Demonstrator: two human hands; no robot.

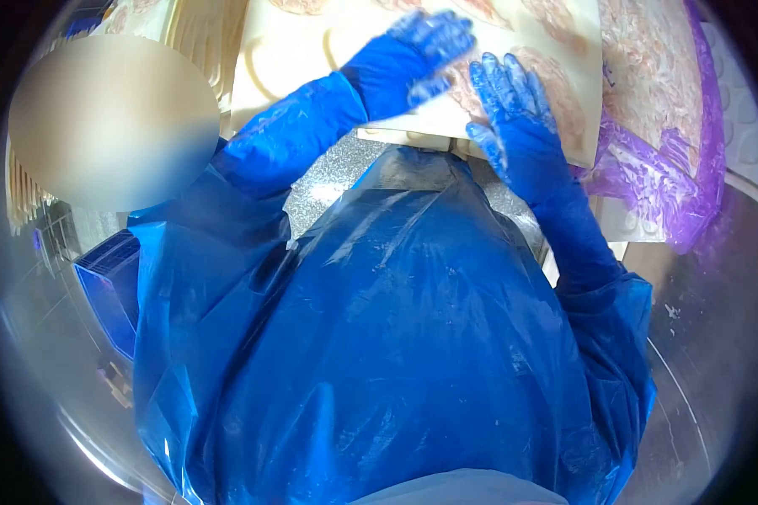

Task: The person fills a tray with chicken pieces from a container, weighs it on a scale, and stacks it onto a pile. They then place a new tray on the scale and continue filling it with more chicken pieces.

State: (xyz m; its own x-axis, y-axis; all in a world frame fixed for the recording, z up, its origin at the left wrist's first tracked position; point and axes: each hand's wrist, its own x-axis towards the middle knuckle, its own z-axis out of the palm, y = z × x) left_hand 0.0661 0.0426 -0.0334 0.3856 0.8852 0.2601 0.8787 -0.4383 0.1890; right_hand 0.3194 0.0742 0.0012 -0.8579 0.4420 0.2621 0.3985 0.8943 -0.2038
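Both my hands wear blue gloves smeared with whitish residue. My left hand (434, 55) is over a white board (295, 76), fingers stretched out and slightly blurred, holding nothing. Just right of it, my right hand (514, 105) lies flat with fingers extended, at a pale pink flattened piece of raw meat (560, 97) near the board's front right corner. Whether the right palm presses on the meat cannot be made out. More thin meat pieces (552, 21) are spread along the far part of the board.
Right of the board, a mass of pale meat (653, 80) lies on purple plastic film (695, 198). Stacked cream-coloured trays or boards (202, 42) stand at the back left. A blue crate (114, 286) is low on the left, near a blurred oval patch. My blue apron (396, 337) fills the foreground.
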